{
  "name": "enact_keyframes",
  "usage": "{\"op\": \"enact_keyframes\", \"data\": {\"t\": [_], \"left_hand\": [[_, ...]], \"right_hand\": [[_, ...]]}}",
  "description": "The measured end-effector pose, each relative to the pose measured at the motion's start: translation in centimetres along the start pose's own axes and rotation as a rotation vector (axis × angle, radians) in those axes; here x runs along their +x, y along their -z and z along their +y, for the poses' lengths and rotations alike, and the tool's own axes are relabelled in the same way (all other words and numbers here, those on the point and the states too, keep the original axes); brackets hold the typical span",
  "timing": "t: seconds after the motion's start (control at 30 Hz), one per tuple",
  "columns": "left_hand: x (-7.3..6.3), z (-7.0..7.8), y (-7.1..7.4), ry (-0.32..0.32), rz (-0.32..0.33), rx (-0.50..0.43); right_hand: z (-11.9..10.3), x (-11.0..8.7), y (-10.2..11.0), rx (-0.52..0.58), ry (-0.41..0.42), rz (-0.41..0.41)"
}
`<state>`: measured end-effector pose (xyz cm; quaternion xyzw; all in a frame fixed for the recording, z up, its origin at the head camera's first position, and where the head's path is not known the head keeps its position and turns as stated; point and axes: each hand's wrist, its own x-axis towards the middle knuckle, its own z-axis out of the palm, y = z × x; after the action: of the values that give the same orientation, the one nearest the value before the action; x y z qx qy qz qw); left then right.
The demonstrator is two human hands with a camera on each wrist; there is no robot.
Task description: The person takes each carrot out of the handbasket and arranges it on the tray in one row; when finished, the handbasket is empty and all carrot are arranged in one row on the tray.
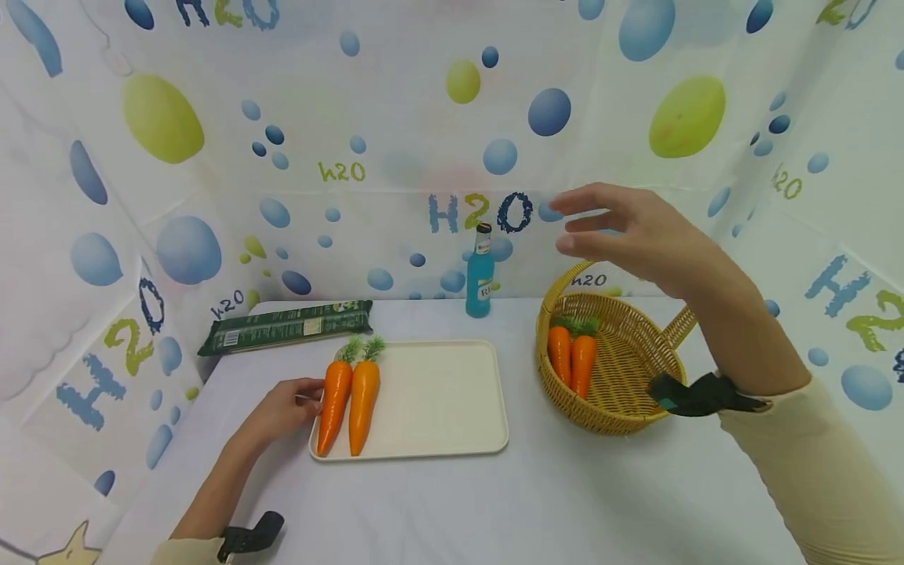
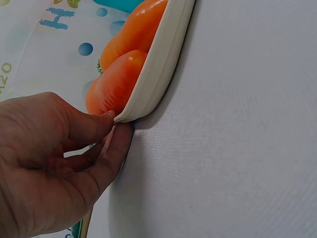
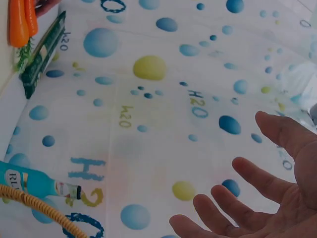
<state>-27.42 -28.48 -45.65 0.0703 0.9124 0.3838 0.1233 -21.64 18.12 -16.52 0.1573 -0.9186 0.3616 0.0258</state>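
My left hand (image 1: 288, 410) pinches the left rim of a cream tray (image 1: 438, 400) between thumb and fingers, as the left wrist view shows closely. Two carrots with green tops lie side by side at the tray's left end, a redder carrot (image 1: 335, 408) and an orange carrot (image 1: 363, 408). Raised above a wicker basket (image 1: 621, 353), my right hand (image 1: 628, 227) holds nothing, its fingers spread in the right wrist view. Inside the basket, two more carrots (image 1: 582, 365) lean at the left side.
A blue bottle (image 1: 479, 278) with a dark cap stands upright behind the tray, near the patterned backdrop (image 1: 395, 141). At the back left lies a long dark green packet (image 1: 289, 327). The basket's handle (image 1: 554, 294) arches up below my right hand.
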Motion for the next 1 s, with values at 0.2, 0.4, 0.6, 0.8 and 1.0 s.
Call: {"op": "enact_keyframes", "data": {"t": [0.2, 0.4, 0.6, 0.8, 1.0], "left_hand": [[-0.2, 0.2, 0.0, -0.002, 0.008, -0.006], [-0.4, 0.4, 0.1, -0.009, 0.009, -0.011], [-0.5, 0.2, 0.1, -0.005, 0.007, -0.013], [-0.4, 0.1, 0.0, -0.009, 0.010, -0.015], [-0.4, 0.2, 0.0, -0.003, 0.009, -0.009]], "right_hand": [[3.0, -2.2, 1.5, -0.010, -0.091, -0.001], [7.7, -3.2, 1.1, 0.076, -0.118, -0.059], [12.5, -2.7, 0.2, 0.207, -0.140, -0.103], [16.3, -1.1, -0.7, 0.190, -0.254, -0.115], [20.1, 1.3, -1.8, 0.155, -0.385, -0.158]]}}
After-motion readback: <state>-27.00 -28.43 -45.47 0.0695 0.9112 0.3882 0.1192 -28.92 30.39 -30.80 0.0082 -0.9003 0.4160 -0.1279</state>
